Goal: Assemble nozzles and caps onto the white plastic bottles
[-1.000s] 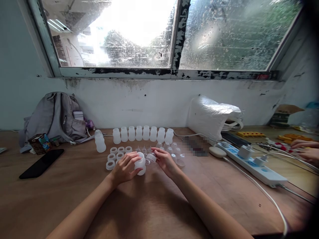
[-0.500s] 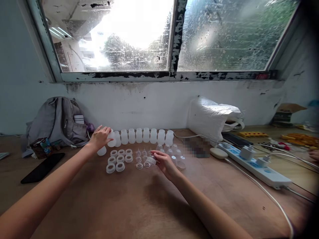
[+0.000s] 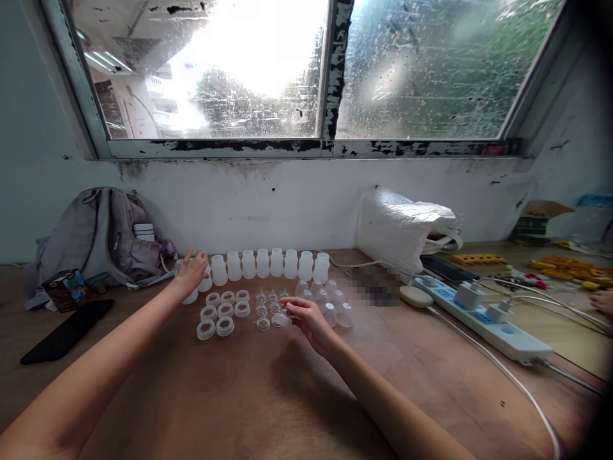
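At the left end of a row of frosted baby bottles (image 3: pixel 248 264) is my left hand (image 3: pixel 193 271), its fingers apart over the end bottles. One bottle (image 3: pixel 205 281) stands half behind these fingers, and the lower part of another (image 3: pixel 190 297) shows under the wrist. My right hand (image 3: pixel 305 317) pinches a clear ring-shaped bottle collar (image 3: pixel 283 320) above the clear nipples (image 3: pixel 263 324). Several translucent screw rings (image 3: pixel 225 326) lie in rows on the left of the nipples. Clear dome caps (image 3: pixel 343 317) stand to the right of my right hand.
A grey backpack (image 3: pixel 103 239), a small box (image 3: pixel 66 289) and a black phone (image 3: pixel 68 331) are on the left. On the right are a white bag (image 3: pixel 395 233), a round white puck (image 3: pixel 415 297) and a power strip (image 3: pixel 483 319) with cables. Another person's hand (image 3: pixel 602 301) shows at the right edge.
My left hand has shifted left along the bottles, off the one it was touching. The collar in my right hand has dipped slightly. The whole view has moved a little.
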Tool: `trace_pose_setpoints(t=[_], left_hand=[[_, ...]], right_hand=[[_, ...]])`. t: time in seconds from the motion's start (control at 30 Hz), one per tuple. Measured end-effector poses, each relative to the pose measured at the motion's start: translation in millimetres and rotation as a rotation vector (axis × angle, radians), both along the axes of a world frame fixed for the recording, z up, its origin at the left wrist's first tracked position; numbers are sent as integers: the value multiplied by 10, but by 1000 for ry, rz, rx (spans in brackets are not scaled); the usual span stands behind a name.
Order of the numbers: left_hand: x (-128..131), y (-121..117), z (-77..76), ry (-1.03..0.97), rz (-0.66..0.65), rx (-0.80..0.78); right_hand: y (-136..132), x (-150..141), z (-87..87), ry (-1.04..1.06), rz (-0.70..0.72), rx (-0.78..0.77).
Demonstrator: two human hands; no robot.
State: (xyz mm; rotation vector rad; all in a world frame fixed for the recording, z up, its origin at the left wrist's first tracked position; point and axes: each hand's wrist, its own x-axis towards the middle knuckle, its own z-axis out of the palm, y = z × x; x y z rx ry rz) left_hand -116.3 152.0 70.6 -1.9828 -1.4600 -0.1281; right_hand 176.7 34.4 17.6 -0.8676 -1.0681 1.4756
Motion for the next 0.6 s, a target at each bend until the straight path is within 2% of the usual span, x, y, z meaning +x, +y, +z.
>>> trace_pose_setpoints(t=[0.23, 0.6], left_hand=[[-41, 49, -84, -73, -44, -5], [-32, -41, -22, 29, -22, 54]], right_hand=[[10, 4, 7, -46, -17, 3], [-4, 7, 19, -63, -7, -7]])
